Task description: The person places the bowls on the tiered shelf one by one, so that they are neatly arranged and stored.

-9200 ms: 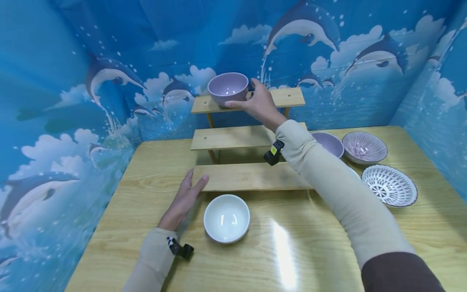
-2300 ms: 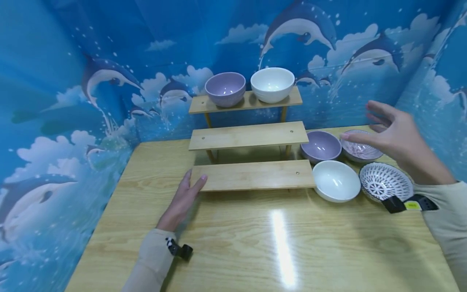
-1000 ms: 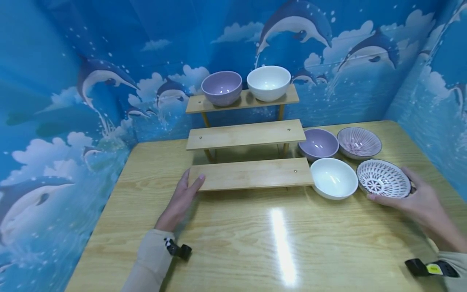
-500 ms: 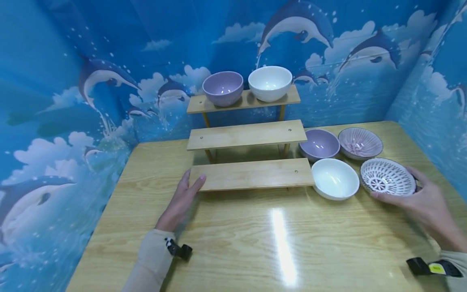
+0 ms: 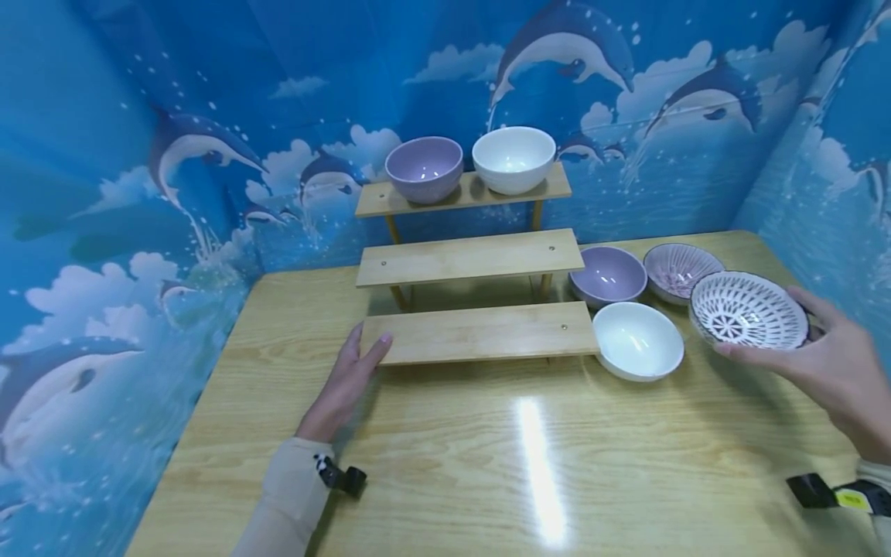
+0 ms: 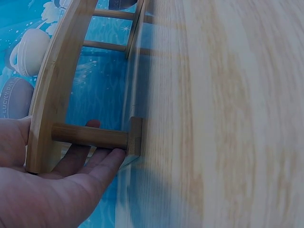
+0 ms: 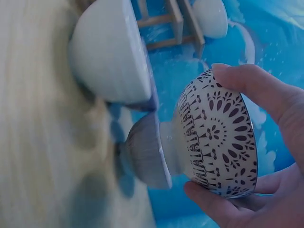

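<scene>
Above a grained tabletop (image 5: 438,456), the right grip (image 5: 831,360) holds a round patterned bowl (image 5: 749,311), the left grip (image 5: 344,381) wooden shelving (image 5: 480,333).

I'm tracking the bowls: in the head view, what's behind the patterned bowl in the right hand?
Behind the patterned bowl, slightly left, sits the ridged purple bowl on the tabletop. The patterned bowl covers its lower right side and some tabletop, which cannot be seen.
</scene>
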Motion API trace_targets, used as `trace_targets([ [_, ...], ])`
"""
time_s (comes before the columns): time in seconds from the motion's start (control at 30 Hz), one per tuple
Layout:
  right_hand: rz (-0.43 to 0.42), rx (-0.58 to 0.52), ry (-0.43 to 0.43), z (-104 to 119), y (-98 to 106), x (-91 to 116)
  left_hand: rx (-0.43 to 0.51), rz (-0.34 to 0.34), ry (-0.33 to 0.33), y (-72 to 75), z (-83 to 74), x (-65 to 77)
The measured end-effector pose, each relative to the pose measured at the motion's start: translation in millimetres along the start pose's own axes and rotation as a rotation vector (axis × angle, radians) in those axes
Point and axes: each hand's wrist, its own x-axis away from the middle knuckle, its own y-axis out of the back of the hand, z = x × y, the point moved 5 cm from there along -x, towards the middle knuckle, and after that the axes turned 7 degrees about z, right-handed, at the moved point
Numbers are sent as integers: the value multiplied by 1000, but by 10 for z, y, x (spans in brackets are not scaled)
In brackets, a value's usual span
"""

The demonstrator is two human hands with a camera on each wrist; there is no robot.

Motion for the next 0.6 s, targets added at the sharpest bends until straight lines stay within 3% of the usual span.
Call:
trace_targets([
  [0.33, 59, 44, 66, 555, -187, -89, -13, -4, 8, 4, 6, -1],
  [0.6, 212, 57, 185, 1064, -493, -174, -8, 1, 3, 8, 9, -7],
])
